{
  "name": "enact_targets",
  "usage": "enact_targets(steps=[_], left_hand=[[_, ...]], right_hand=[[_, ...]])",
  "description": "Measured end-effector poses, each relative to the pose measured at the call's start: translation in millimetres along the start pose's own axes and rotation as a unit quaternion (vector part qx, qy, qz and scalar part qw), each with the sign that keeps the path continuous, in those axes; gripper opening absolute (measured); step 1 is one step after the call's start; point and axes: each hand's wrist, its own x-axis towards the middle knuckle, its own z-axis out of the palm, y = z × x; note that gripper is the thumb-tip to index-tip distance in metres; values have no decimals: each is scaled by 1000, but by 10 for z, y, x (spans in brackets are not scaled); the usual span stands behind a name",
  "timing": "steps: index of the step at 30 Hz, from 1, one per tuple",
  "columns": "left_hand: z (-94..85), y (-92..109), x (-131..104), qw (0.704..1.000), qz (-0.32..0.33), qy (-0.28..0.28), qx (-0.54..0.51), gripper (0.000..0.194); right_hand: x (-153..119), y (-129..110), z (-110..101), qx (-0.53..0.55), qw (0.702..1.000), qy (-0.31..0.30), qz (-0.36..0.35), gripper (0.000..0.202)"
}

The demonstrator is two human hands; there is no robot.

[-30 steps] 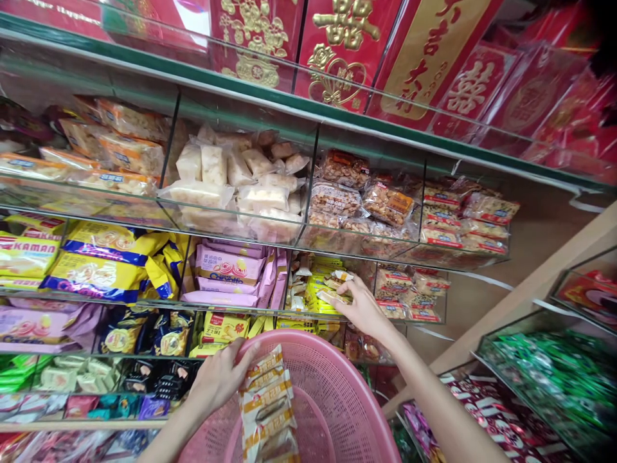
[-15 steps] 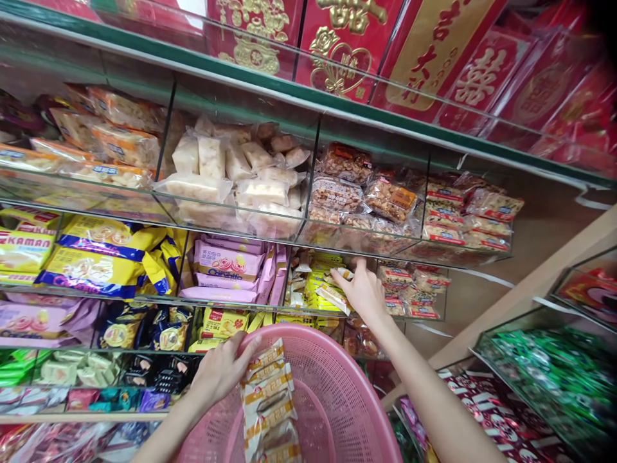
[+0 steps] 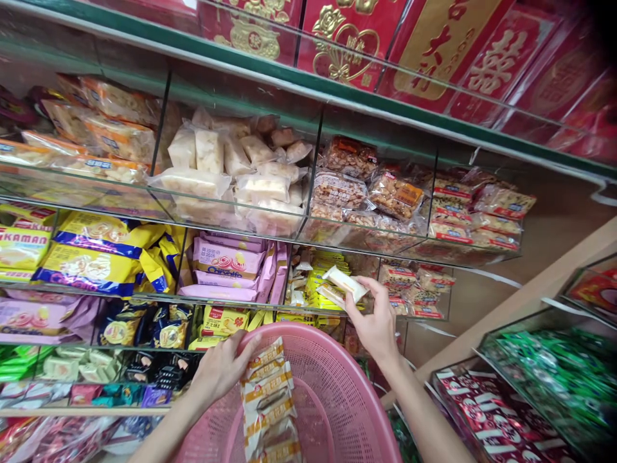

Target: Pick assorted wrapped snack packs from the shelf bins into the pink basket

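Note:
A pink plastic basket point(image 3: 359, 392) with perforated walls is at the bottom centre. My left hand point(image 3: 219, 370) grips its rim at the left, fingers closed over the edge. Inside the basket lies a strip of joined white-and-gold snack packets point(image 3: 270, 405). My right hand point(image 3: 376, 321) pinches a small white wrapped snack bar point(image 3: 344, 281) between thumb and fingers, in front of a shelf compartment. Behind it, the compartment holds yellow packets point(image 3: 328, 263) and more small wrapped pieces point(image 3: 299, 283).
Clear-fronted shelves hold wrapped nut bars point(image 3: 395, 193), white snack blocks point(image 3: 209, 151) and purple biscuit packs point(image 3: 226, 257). Red gift boxes point(image 3: 357, 45) line the top shelf. At the right are bins of green-wrapped sweets point(image 3: 554, 354) and dark red packets point(image 3: 501, 411).
My right hand has drawn back from the compartment, down and right, with a white wrapped snack bar in its fingers. My left hand stays on the basket rim.

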Motion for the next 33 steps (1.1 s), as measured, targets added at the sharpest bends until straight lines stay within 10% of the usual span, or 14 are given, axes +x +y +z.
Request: enact_targets(steps=[4,7,13,16,33], left_hand=[[24,22,40,1000,1,-5,3,57],[27,36,51,1000,6,-2,2,57],[36,36,47,1000,-2,-2,-17,62],[36,40,39,1000,-4,-4,-27,63],[-9,25,-22,1000,20,4,4,56]], right_hand=[[-190,-126,-63,93,995,6,30,37],[-273,-305,-106,241,953,-3,183,33],[-397,-623,-154,534,671,-103,504,24],[-468,-683,-134,556,583,-98,584,23],[-646,-853,-41,535,607,-136,572,29]])
